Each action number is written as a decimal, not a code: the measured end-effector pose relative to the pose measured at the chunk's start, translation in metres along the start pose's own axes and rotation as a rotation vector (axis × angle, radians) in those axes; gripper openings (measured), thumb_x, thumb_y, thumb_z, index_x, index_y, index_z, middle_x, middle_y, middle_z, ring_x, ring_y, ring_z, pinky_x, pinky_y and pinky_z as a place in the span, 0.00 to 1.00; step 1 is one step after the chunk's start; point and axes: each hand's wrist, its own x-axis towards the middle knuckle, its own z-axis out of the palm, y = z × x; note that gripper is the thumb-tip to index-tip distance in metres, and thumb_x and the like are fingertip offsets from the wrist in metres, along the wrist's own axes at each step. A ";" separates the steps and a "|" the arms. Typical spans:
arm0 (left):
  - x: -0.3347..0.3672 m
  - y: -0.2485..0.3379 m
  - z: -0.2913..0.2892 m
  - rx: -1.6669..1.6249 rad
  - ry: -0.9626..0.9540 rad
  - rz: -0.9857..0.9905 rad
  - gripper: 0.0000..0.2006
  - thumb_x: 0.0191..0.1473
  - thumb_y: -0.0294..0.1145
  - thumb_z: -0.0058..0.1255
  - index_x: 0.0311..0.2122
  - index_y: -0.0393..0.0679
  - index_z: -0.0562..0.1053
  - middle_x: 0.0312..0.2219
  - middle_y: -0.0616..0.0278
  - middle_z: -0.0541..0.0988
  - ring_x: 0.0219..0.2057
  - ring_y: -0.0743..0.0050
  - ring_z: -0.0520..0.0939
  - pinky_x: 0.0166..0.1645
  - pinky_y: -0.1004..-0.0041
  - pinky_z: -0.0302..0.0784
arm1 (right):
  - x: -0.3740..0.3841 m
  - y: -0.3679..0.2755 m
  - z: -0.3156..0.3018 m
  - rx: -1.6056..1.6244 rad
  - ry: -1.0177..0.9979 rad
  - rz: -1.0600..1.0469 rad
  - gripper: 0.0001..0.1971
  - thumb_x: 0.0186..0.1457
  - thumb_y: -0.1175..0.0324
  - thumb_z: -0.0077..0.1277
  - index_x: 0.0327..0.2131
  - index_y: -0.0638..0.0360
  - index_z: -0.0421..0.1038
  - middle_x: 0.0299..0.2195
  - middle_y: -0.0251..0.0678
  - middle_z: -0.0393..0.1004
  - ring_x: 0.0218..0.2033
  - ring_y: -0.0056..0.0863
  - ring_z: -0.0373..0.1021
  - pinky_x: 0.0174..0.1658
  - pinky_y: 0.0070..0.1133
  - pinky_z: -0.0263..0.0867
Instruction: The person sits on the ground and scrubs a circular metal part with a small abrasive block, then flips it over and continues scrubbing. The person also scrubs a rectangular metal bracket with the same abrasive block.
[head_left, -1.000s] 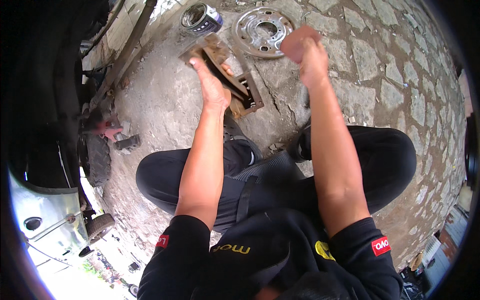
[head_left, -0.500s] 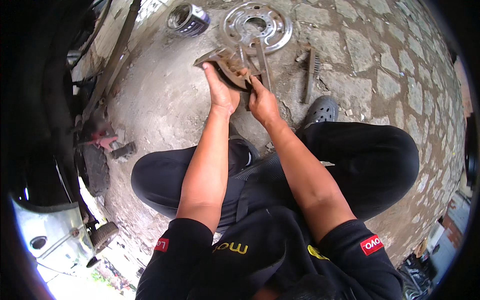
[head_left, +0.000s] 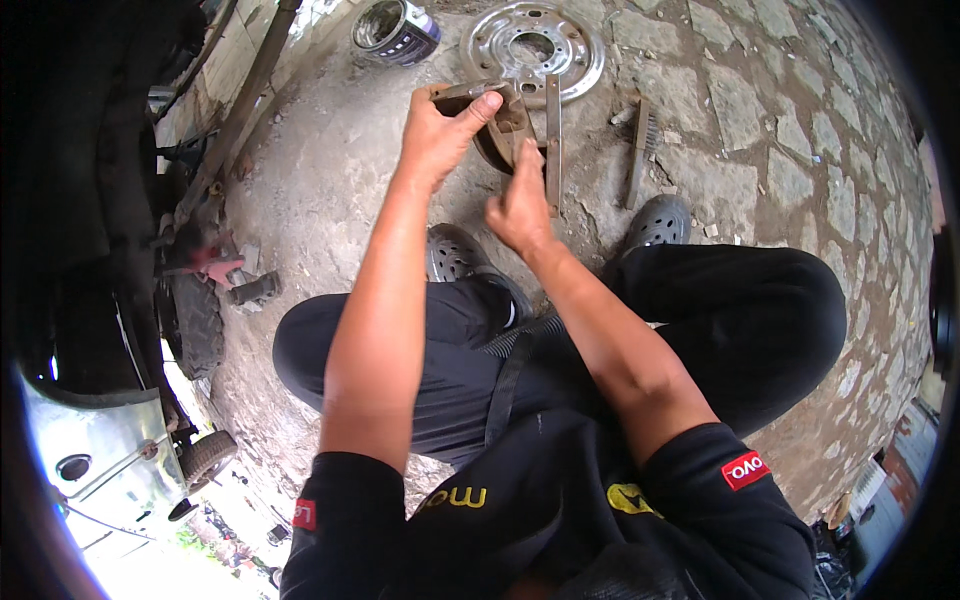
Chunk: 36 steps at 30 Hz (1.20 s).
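A rusty, curved brake shoe (head_left: 508, 125) is held up off the ground between my two hands. My left hand (head_left: 437, 137) wraps its upper left end, the thumb pressed over the top. At its lower right end, my right hand (head_left: 522, 208) has closed fingers against the metal, slightly blurred. Whether a small item is also in those fingers cannot be made out. Just right of the shoe lies a narrow flat metal bar (head_left: 554, 150), its far end over a round metal disc (head_left: 585, 60) with holes.
A wire brush (head_left: 638, 155) lies to the right, near my grey clog (head_left: 660, 220). An open paint can (head_left: 397, 32) stands at the far left. A red jack-like tool (head_left: 215, 268) and a dark tyre (head_left: 190, 320) are on the left. Paving stones (head_left: 740, 105) cover the right side.
The brake shoe has been turned to a steeper angle. My left hand has shifted from beneath it to over its upper end; my right hand has moved slightly lower.
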 end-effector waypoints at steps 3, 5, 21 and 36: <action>0.002 -0.005 -0.018 0.230 0.117 0.081 0.49 0.41 0.59 0.72 0.55 0.28 0.65 0.45 0.39 0.79 0.48 0.56 0.81 0.51 0.65 0.77 | -0.007 -0.037 -0.001 0.030 0.038 -0.149 0.48 0.43 0.75 0.53 0.67 0.77 0.39 0.67 0.65 0.45 0.70 0.59 0.42 0.74 0.38 0.38; 0.004 0.005 -0.028 0.426 -0.020 0.045 0.52 0.40 0.63 0.71 0.58 0.27 0.64 0.47 0.37 0.79 0.50 0.52 0.81 0.54 0.64 0.76 | 0.001 -0.008 -0.004 -0.003 -0.142 -0.011 0.47 0.43 0.75 0.52 0.67 0.75 0.40 0.67 0.63 0.46 0.71 0.57 0.42 0.73 0.37 0.39; 0.007 0.042 -0.027 0.052 -0.263 -0.352 0.36 0.59 0.58 0.54 0.55 0.30 0.66 0.48 0.46 0.76 0.52 0.59 0.78 0.59 0.55 0.71 | 0.050 0.000 -0.052 0.021 -0.508 0.064 0.33 0.44 0.74 0.52 0.59 0.62 0.61 0.55 0.54 0.70 0.58 0.51 0.66 0.60 0.33 0.63; 0.008 0.020 -0.049 0.058 -0.301 -0.227 0.30 0.57 0.56 0.60 0.50 0.36 0.72 0.43 0.58 0.78 0.46 0.71 0.77 0.52 0.67 0.72 | 0.026 -0.012 -0.043 0.016 -0.481 0.021 0.38 0.49 0.74 0.55 0.64 0.66 0.54 0.62 0.54 0.62 0.64 0.43 0.61 0.66 0.30 0.57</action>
